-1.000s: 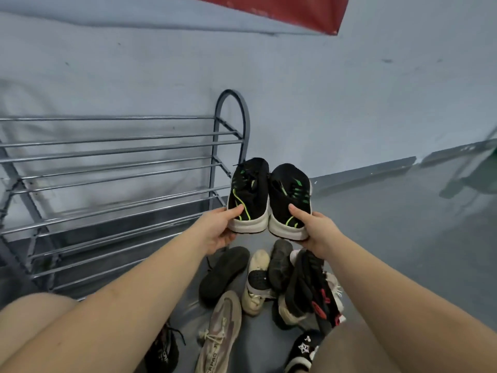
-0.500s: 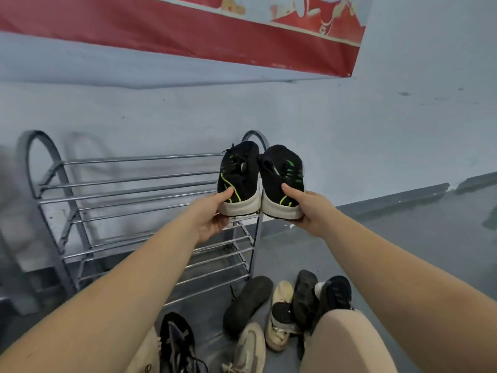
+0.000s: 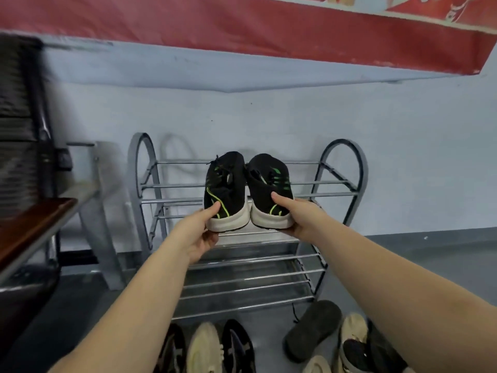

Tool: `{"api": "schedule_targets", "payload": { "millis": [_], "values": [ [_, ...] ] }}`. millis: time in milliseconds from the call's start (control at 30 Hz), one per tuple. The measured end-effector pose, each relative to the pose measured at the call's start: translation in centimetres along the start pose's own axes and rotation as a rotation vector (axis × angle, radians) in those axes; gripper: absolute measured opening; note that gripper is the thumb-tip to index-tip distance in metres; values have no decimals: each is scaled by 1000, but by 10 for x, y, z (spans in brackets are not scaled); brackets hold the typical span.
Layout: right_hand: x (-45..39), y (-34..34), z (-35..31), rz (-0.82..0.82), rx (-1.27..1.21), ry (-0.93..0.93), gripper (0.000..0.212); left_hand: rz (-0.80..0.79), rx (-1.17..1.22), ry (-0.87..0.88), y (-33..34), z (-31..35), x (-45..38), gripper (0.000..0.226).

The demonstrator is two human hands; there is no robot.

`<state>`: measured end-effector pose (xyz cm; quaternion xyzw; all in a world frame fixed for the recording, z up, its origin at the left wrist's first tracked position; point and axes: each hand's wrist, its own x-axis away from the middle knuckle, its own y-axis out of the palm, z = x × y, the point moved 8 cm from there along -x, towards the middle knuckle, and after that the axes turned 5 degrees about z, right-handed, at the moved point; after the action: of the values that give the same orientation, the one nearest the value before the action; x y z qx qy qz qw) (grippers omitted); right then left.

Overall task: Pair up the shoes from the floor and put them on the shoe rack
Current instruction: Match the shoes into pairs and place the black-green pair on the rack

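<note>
We hold a black sneaker in each hand, heels toward us, side by side before the shoe rack (image 3: 341, 181) at 12 o'clock. Our left hand (image 3: 196, 235) grips the left sneaker (image 3: 224, 189); our right hand (image 3: 298, 216) grips the right sneaker (image 3: 269, 189), fingers apparently curled under the soles. Loose shoes (image 3: 312, 329) lie on the floor at 6 o'clock.

Both bare arms are stretched forward; the left hand (image 3: 197, 234) and right hand (image 3: 298, 215) are each curled in a grip.
</note>
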<state>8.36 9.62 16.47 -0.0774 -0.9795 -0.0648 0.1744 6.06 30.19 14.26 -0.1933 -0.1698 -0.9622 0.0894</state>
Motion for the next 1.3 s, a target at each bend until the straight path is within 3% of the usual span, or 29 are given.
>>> {"api": "schedule_targets", "payload": {
  "millis": [167, 433, 533, 700, 867, 1067, 1300],
  "values": [
    [-29, 60, -5, -73, 74, 5, 31, 87, 25, 77, -45, 18, -31, 9],
    [-66, 105, -19, -69, 135, -9, 20, 217, -88, 241, -75, 64, -77, 25],
    [-74, 111, -22, -56, 126, -7, 21, 244, -155, 281, -80, 72, -87, 43],
    [-90, 117, -21, -57, 143, -7, 25, 274, -194, 346, -82, 78, -96, 49],
    [-94, 117, -19, -87, 236, 3, 44, 378, -298, 484, -82, 81, -90, 57],
    [-83, 110, -14, -119, 536, 23, 53, 414, -351, 500, -83, 80, -84, 58],
    [-69, 108, -16, 9, 555, -183, 46, 364, -427, 546, -77, 78, -79, 57]
  ]
}}
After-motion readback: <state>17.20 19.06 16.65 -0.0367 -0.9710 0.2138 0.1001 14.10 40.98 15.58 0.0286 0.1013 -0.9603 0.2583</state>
